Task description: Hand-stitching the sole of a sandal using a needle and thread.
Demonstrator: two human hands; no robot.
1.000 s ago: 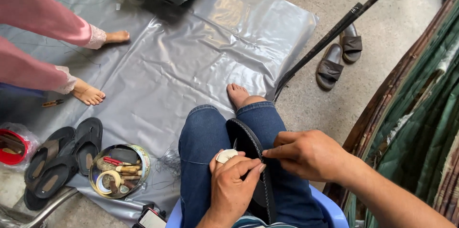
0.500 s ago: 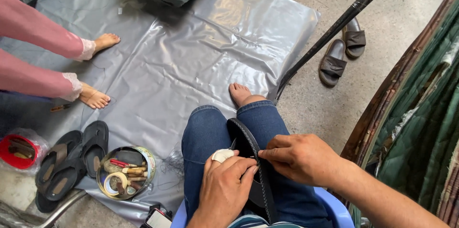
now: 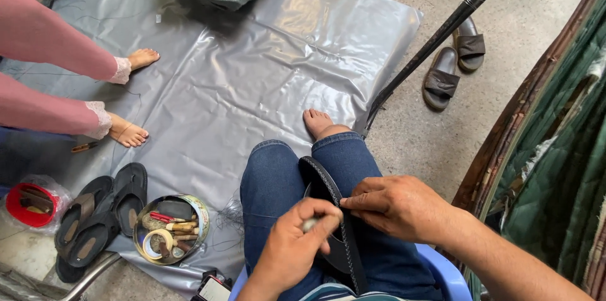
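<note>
A black sandal sole (image 3: 328,197) with stitching along its edge stands on edge between my knees, which are in blue jeans. My right hand (image 3: 394,206) pinches the sole's edge with thumb and fingers. My left hand (image 3: 297,244) is closed round a small pale object, pressed against the same edge right beside the right fingertips. What that pale object is cannot be told. I sit on a blue plastic stool (image 3: 442,269).
A grey plastic sheet (image 3: 252,74) covers the floor. A round tin of tools (image 3: 170,228) and black sandals (image 3: 101,216) lie at left, a red container (image 3: 28,203) beyond. Another person's bare feet (image 3: 126,130) rest on the sheet. Brown slippers (image 3: 451,61) and a black pole (image 3: 442,29) lie at right.
My left hand has moved up and turned over the sole's edge, hiding most of the pale object. The view has shifted slightly; the other person's feet look unmoved.
</note>
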